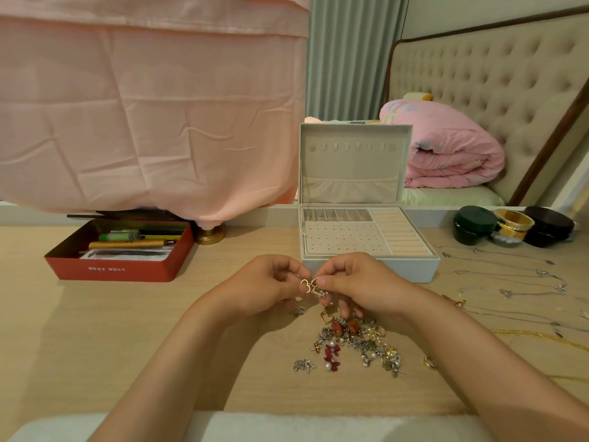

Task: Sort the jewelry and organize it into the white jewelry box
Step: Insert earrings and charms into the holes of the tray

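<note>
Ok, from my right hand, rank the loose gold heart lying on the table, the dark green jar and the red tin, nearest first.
1. Gold heart, lying just below the right hand and its fingers.
2. Dark green jar, back on the right side.
3. Red tin, far off to the left.

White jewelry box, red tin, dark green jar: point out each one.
white jewelry box (414, 270): head view, on its front wall, right of the hands.
red tin (111, 270): head view, on its front wall.
dark green jar (475, 217): head view, on the top of its lid.
</note>
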`<state>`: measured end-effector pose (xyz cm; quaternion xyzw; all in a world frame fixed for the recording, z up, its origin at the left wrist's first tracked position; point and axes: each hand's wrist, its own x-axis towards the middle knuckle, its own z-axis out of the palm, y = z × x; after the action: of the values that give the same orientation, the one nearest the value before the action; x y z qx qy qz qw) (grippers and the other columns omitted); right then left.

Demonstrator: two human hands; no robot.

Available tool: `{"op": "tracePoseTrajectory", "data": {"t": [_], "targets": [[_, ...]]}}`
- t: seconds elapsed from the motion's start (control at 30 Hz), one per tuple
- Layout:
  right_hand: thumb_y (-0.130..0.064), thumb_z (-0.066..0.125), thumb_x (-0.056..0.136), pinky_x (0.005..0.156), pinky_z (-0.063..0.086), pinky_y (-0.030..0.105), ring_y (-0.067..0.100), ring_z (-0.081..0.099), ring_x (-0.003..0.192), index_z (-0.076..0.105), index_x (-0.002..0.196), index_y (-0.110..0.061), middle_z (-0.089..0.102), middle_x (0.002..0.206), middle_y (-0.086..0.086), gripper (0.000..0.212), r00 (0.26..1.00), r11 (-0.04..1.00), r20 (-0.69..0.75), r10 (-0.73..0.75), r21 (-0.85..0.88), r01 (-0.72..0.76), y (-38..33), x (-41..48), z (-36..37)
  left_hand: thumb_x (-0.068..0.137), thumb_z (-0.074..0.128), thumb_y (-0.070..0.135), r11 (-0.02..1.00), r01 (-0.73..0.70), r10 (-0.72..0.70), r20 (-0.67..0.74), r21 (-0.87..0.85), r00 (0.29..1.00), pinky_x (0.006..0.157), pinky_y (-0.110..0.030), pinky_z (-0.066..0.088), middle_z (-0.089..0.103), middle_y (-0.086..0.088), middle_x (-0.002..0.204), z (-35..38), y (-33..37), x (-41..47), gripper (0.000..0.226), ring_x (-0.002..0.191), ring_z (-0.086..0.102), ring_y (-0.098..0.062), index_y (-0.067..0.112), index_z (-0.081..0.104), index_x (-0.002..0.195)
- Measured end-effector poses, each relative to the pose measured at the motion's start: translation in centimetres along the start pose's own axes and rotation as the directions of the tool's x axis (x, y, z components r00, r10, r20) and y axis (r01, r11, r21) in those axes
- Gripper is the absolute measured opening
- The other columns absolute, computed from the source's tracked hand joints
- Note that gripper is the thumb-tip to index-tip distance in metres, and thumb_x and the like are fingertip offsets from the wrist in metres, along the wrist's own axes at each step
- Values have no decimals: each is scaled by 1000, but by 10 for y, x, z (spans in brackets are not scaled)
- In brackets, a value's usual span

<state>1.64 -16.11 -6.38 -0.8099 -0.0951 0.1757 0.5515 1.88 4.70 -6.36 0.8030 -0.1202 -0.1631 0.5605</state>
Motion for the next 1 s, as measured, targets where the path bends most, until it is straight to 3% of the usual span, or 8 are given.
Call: {"op": "tracePoseTrajectory", "data": {"t": [0.1, 0.27, 0.4, 0.53, 0.63, 0.73, 0.87, 1.0], "targets": [[-16, 57, 103, 39, 37, 21, 11, 52, 46, 67, 103, -10, 69, 71, 2, 12, 995, 996, 96, 8, -87, 1, -3, -1, -1, 89, 67, -1, 999, -24, 25, -45, 38, 999, 54, -13, 43, 67, -4, 76, 0, 6, -1, 13, 59, 58, -6, 6, 72, 99], [-14, 60, 100, 49, 38, 19, 10, 52, 54, 73, 104, -15, 72, 79, -4, 14, 979, 973, 194, 63, -231, -17, -8, -6, -9, 91, 64, -2, 998, -64, 64, -96, 7, 993, 61, -21, 50, 65, -5, 76, -2, 13, -1, 15, 65, 57, -10, 10, 72, 93], [-18, 70, 94, 56, 44, 23, 14, 56, 59, 77, 110, -26, 73, 85, 11, 19, 979, 937, 191, 70, -350, 1, -11, -10, -16, 92, 63, -1, 994, -94, 89, -88, -53, 992, 68, -24, 55, 66, -7, 80, -3, 18, -3, 14, 70, 60, -12, 10, 71, 95], [-14, 66, 97, 46, 45, 23, 20, 65, 65, 72, 116, -23, 73, 75, -4, 22, 995, 982, 97, 1, -188, 17, -23, -14, -21, 92, 63, -1, 990, -117, 112, -66, -77, 992, 76, -29, 56, 68, -10, 83, -2, 27, -6, 13, 74, 63, -14, 8, 71, 96], [-10, 68, 95, 44, 49, 27, 27, 70, 72, 69, 122, -16, 76, 91, 16, 28, 996, 996, 47, -76, 53, 73, -32, -17, -19, 93, 63, 0, 989, -143, 136, -121, -45, 983, 72, -25, 55, 70, -6, 81, 2, 34, -7, 13, 71, 63, -11, 8, 72, 97], [-2, 71, 91, 44, 52, 26, 20, 69, 60, 72, 110, -5, 76, 86, 11, 20, 994, 980, -81, -79, 174, 92, -34, -18, -18, 92, 66, 4, 984, -181, 178, -225, 9, 958, 65, -22, 52, 70, -3, 75, 7, 40, -3, 11, 65, 62, -8, 12, 74, 94], [-7, 73, 90, 55, 55, 28, 17, 68, 64, 76, 103, -9, 78, 89, 9, 13, 979, 984, -198, -49, 160, 81, -33, -12, -28, 89, 71, 9, 973, -195, 222, -252, 127, 942, 61, -21, 50, 71, -1, 74, 10, 51, 16, 9, 63, 63, -8, 17, 73, 93], [-8, 78, 86, 59, 51, 16, 9, 66, 67, 79, 99, -9, 76, 85, 5, 12, 925, 993, -372, -83, 51, 110, -38, 7, -55, 86, 75, 20, 922, -222, 304, -238, 317, 922, 73, -25, 54, 74, 5, 81, 10, 68, 56, 4, 71, 64, -5, 23, 76, 88]]}}
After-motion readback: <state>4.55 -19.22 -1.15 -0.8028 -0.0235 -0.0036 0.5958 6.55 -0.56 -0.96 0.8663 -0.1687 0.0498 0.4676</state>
